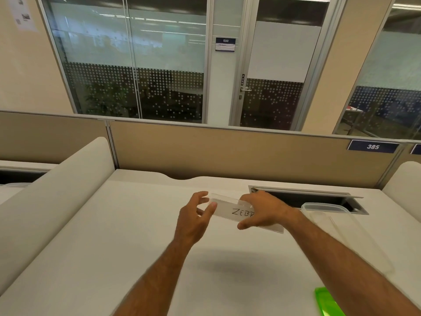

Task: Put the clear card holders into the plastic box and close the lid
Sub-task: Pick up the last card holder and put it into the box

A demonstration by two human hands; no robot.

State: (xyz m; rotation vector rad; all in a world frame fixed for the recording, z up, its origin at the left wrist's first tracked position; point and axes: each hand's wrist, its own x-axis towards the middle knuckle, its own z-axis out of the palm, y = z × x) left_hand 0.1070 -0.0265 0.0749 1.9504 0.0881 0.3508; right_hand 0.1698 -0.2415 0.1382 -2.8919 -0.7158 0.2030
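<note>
A clear card holder [237,213] (a slip inside reads "ZEB", the rest hidden) is held above the white desk [114,236], gripped from above by the right hand [262,210] with fingers curled over its top edge. Its left end is steadied between the thumb and fingers of the left hand [196,220]. The plastic box [323,207] stands to the right, apparently uncovered. The loading step is judged to be in hand; next, the holder must be carried rightward and lowered inside.

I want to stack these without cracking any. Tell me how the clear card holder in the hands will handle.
The clear card holder looks stiff: it spans between the left hand and right hand without sagging. Probably light, since fingertips alone carry it. Its glossy faces may be slippery, so grip the edges.
</note>
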